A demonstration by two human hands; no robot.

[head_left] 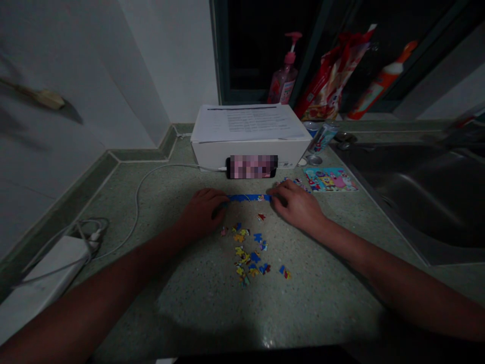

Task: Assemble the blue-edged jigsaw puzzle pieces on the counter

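A narrow blue strip of joined jigsaw puzzle pieces (pixel 248 197) lies across the counter below the phone. My left hand (pixel 202 212) grips its left end with curled fingers. At the right end, the thumb and fingertips of my right hand (pixel 299 202) are closed on the strip; the exact contact is partly hidden. Between my forearms, loose puzzle pieces (pixel 254 257) in yellow, blue and red are scattered. A single red piece (pixel 261 217) sits just under the strip. More pieces (pixel 299 182) lie behind my right hand, partly covered by it.
A phone (pixel 251 167) on a white cable leans against a white box (pixel 250 134). Right of it are a cartoon picture card (pixel 330 180), a can (pixel 324 137) and a metal sink (pixel 424 197). A power strip (pixel 49 273) lies left. Bottles and a red bag (pixel 333 76) stand by the window.
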